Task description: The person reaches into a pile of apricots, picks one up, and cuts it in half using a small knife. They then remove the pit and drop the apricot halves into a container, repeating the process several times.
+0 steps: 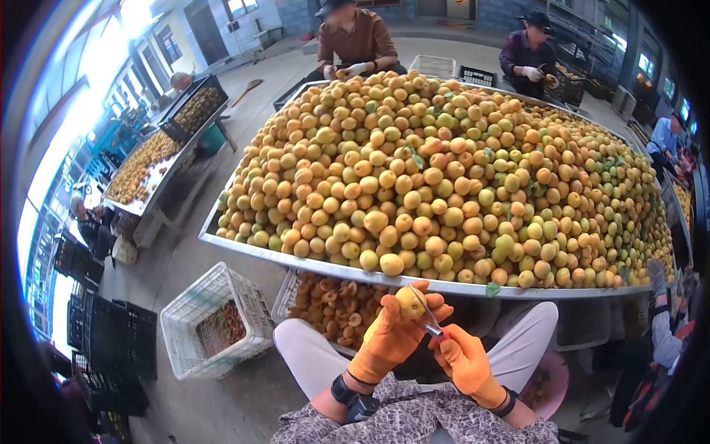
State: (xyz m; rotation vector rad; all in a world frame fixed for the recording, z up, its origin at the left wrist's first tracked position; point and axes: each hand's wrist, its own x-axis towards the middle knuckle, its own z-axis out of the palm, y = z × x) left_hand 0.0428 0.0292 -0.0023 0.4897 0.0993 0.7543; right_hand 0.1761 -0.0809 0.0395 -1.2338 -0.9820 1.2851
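My left hand (392, 340), in an orange glove, holds a yellow apricot (408, 304) up in its fingers, just in front of the table's metal rim (347, 271). My right hand (467, 368), gloved in orange too, grips a small knife (433, 328) with a red handle. The blade lies across the apricot's face. Behind both hands rises a big heap of apricots (436, 185), yellow to greenish, with a few leaves. Below the rim, to the left of my hands, a white crate holds split apricot halves (333, 305).
A white plastic crate (255, 307) with small brown pieces at its bottom stands on the floor at left. A pink basin (556, 385) sits by my right leg. Black crates (122, 340) are stacked far left. Other people (359, 41) work around the heap and at another table.
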